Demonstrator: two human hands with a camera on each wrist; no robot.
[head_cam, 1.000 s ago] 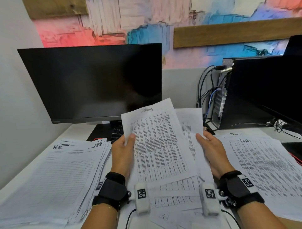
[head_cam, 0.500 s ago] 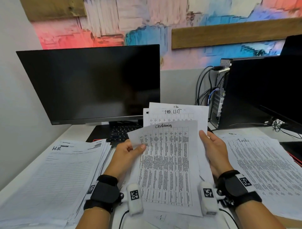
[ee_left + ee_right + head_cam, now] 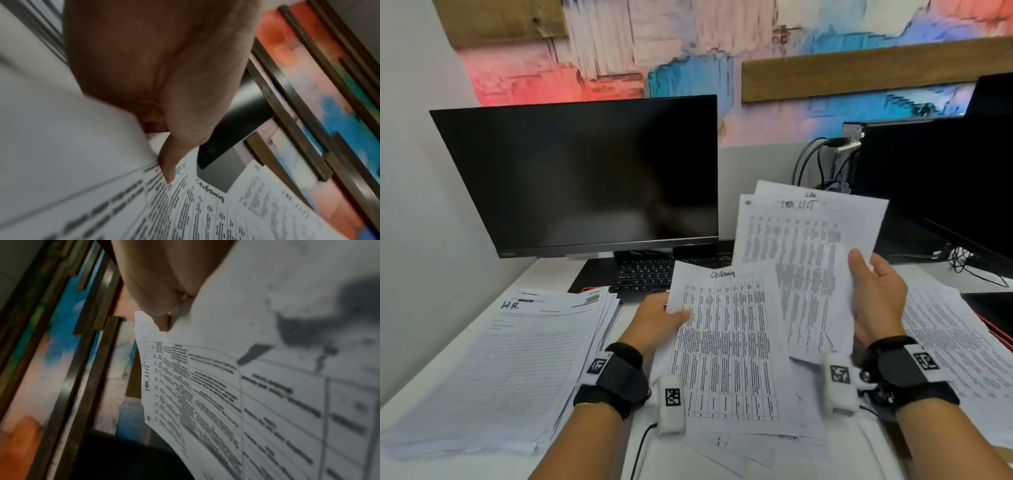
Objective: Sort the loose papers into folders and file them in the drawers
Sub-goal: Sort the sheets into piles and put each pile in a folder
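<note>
My left hand (image 3: 661, 318) pinches the left edge of a printed sheet headed "Admin" (image 3: 726, 342), thumb on top; the same sheet (image 3: 205, 211) and thumb show in the left wrist view. My right hand (image 3: 876, 301) holds a few sheets headed "Task List" (image 3: 801, 246) by their right edge, raised and tilted to the right; the thumb lies on the paper (image 3: 226, 394) in the right wrist view. More loose sheets (image 3: 739, 448) lie on the desk below both hands.
A tall "H.R." paper stack (image 3: 510, 359) lies at the left, another stack (image 3: 955, 346) at the right. A dark monitor (image 3: 585, 178) and keyboard (image 3: 643, 274) stand behind, with a computer case (image 3: 914, 164) and cables (image 3: 811, 161) at the back right.
The two hands have drawn apart: my right hand carried the "Task List" sheets up and to the right, off the "Admin" sheet, which my left hand keeps low.
</note>
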